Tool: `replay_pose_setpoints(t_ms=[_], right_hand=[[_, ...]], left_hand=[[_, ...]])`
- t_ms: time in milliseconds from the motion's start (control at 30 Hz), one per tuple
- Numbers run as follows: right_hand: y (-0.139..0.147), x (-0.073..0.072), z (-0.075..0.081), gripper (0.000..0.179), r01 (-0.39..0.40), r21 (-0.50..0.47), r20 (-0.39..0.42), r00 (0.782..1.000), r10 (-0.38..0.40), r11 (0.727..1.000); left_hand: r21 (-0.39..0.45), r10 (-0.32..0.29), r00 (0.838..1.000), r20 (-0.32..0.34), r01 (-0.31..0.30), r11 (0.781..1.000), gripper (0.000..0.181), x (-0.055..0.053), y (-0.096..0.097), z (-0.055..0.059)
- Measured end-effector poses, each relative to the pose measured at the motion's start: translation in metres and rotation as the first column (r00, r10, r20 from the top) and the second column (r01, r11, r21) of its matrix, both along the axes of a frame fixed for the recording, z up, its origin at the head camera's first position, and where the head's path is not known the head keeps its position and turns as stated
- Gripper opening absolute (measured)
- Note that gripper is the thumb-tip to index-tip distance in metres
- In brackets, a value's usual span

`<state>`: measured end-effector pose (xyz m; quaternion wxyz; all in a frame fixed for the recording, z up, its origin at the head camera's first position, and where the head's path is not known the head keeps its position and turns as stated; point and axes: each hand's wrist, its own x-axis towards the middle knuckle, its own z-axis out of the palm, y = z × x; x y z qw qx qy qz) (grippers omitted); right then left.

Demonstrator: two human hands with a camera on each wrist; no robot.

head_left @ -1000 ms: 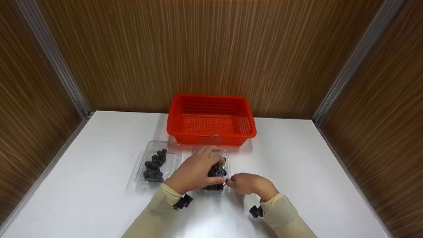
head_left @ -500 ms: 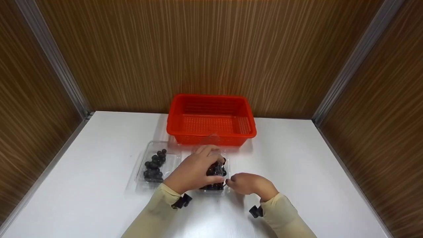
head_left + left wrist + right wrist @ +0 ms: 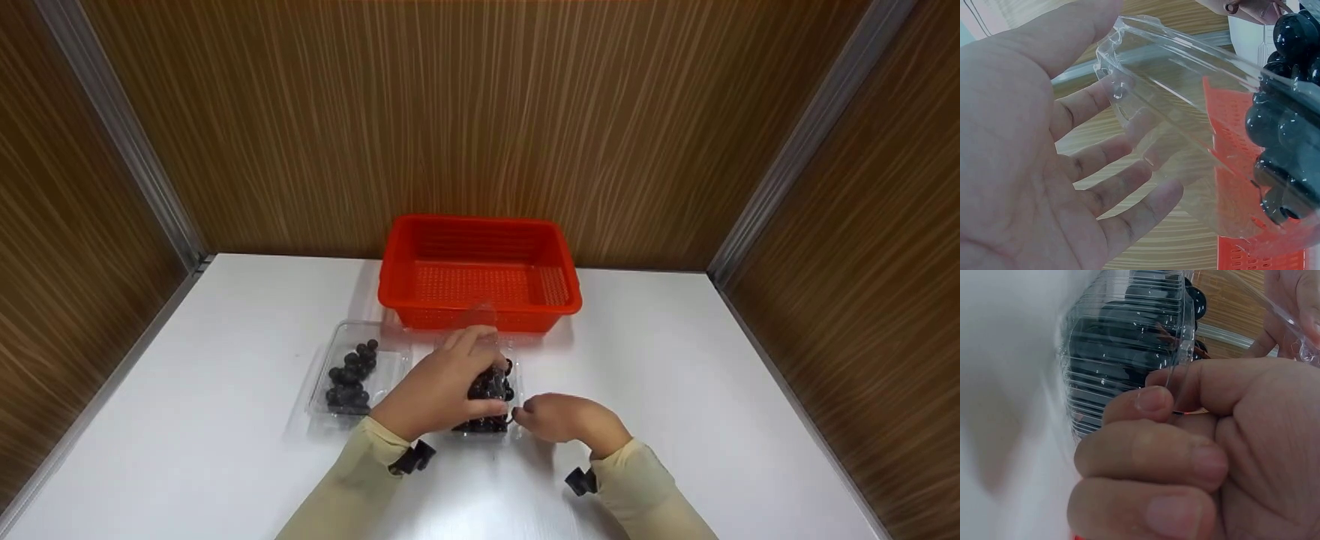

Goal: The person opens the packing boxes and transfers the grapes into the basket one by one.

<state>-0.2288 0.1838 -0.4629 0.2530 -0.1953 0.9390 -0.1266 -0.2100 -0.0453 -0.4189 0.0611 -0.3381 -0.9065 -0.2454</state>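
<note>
1. From my end, the left hand (image 3: 439, 394) reaches over a clear box (image 3: 1081, 365), its grip clamped on the lid (image 3: 1179, 112) — thumb at one corner, fingers spread behind the see-through plastic
2. The right hand (image 3: 559, 418) sits low at the right side of that box, its grip together on the rim, which is pinched between thumb and finger while the other fingers curl
3. The box lies on the white bench (image 3: 675, 390), on the person's side of the red basket (image 3: 420, 305), with dark grapes (image 3: 1292, 36) showing through its ribbed wall and the lid tilted up
4. My head view of this box is largely blocked by the left hand, so I cannot count the grapes
5. Just beside it on the left I have a second box (image 3: 393, 367) holding a second bunch (image 3: 350, 376), close to the left sleeve (image 3: 352, 476)
6. The basket stands right behind — the lid's tip overlaps its front wall in my head view, and I cannot tell whether they touch
7. Wood-grain panels (image 3: 480, 112) wall in the back and both sides of the bench, with grey metal strips (image 3: 795, 150) at the corners
</note>
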Motion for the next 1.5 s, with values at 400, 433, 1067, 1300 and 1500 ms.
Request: replay_pose_setpoints(t_ms=[400,433,1067,1300,1500], right_hand=[[0.0007,-0.0008,-0.0027,0.044,-0.006,-0.008,-0.003,1.000,0.006,1.000],[0.0008,-0.0009,-0.0029,0.044,-0.006,-0.007,-0.002,1.000,0.006,1.000],[0.0002,0.0004,-0.0024,0.041,-0.027,-0.001,-0.013,1.000,0.027,1.000],[0.0001,0.0000,-0.0007,0.041,-0.019,0.000,-0.011,1.000,0.019,1.000],[-0.0002,-0.0014,0.0001,0.041,-0.010,0.001,0.002,1.000,0.010,1.000]], left_hand=[[0.001,0.011,1.000,0.006,-0.011,1.000,0.047,0.0005,-0.0001,-0.0009],[0.000,0.012,1.000,0.008,-0.012,1.000,0.047,0.0005,-0.0004,-0.0010],[0.042,0.010,0.999,0.036,-0.011,0.999,0.044,0.0007,-0.0058,0.0019],[0.041,0.013,0.999,0.037,-0.014,0.999,0.045,0.0004,-0.0071,0.0046],[0.045,0.013,0.999,0.044,-0.015,0.999,0.046,-0.0005,-0.0088,0.0059]])
